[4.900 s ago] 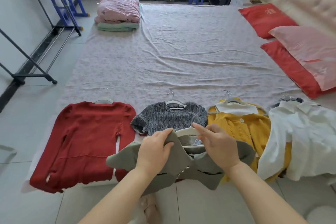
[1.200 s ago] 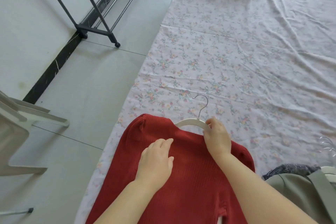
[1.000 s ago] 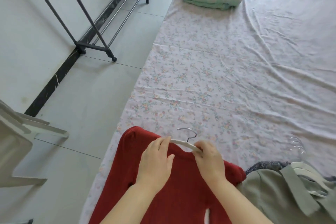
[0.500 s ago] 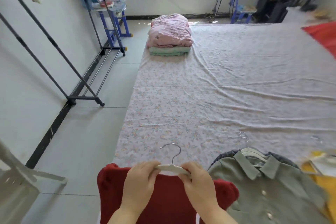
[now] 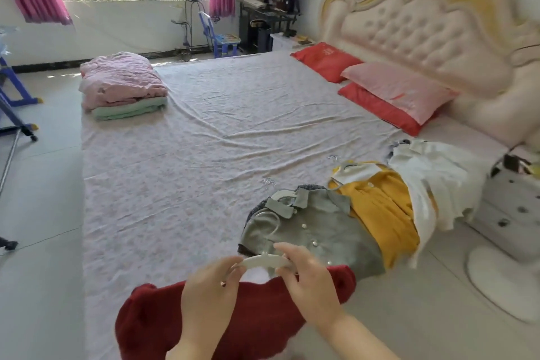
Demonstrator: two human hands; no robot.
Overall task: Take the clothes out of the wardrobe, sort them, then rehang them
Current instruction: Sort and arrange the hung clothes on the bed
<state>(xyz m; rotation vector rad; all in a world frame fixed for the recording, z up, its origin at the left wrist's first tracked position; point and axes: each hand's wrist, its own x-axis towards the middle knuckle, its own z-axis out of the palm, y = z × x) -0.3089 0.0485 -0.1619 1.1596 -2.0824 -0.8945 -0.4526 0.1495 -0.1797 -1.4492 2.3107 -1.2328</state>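
A red sweater [image 5: 152,324] on a white hanger [image 5: 264,261] is lifted over the near edge of the bed. My left hand [image 5: 209,289] grips the hanger's left arm and my right hand [image 5: 309,283] grips its right arm. Just beyond, a grey-green buttoned shirt [image 5: 318,231] lies on its hanger over a dark knit top. To its right lie a yellow cardigan [image 5: 385,213] and a white blouse [image 5: 435,178], each on a hanger.
The bed sheet [image 5: 204,155] is floral and wide. Folded pink and green quilts [image 5: 122,85] sit at its far left, red and pink pillows [image 5: 388,96] by the headboard. A clothes rack's foot [image 5: 17,131] stands at left, a white nightstand [image 5: 511,207] at right.
Both hands took hold of the red sweater's hanger and raised it off the bed, shifting it right toward the grey-green shirt. My view swung up and to the right.
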